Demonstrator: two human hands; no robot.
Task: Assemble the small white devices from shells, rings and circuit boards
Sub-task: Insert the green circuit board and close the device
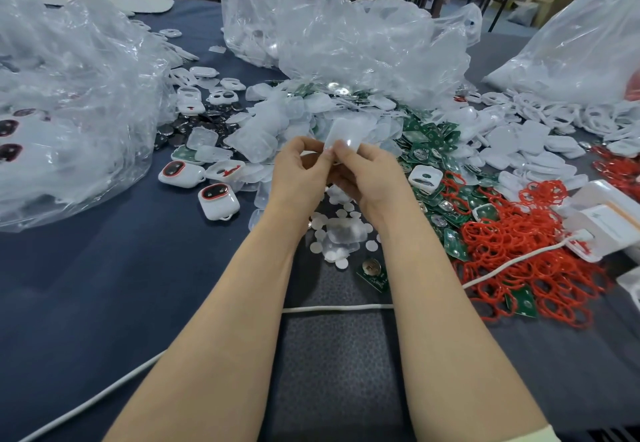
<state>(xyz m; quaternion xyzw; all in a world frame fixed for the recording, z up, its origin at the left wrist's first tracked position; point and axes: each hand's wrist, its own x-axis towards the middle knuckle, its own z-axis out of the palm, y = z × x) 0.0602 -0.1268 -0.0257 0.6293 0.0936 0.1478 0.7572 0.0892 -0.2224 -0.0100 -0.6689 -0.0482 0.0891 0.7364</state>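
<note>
A translucent shell (343,135) is held up above the bench (104,286), pinched at its lower edge between the two hands. The left hand (299,173) has its thumb and curled fingers (313,146) closed on the shell's near-left corner. The right hand (369,178) grips the same edge just beside them, fingertips pressed to the plastic. The knuckles of the two hands almost touch.

Directly beyond the fingers lies a heap of similar clear shells (277,130), spilling from under a crumpled plastic bag (346,43). Just right of the fingers is a spread of green circuit boards (429,137), and further right and nearer the person, a tangle of red rings (526,251). White shells (519,144) are piled beyond the rings.

Under the wrists, small round white stickers (332,234) are scattered, with a single circuit board (373,273) near them. A white cable (339,308) passes beneath both forearms.

Left of the fingers, well apart, sit finished white devices (218,201) with red-rimmed dark windows, and dark round discs (194,126) lie beyond them. A large plastic bag (69,95) fills the far left.
</note>
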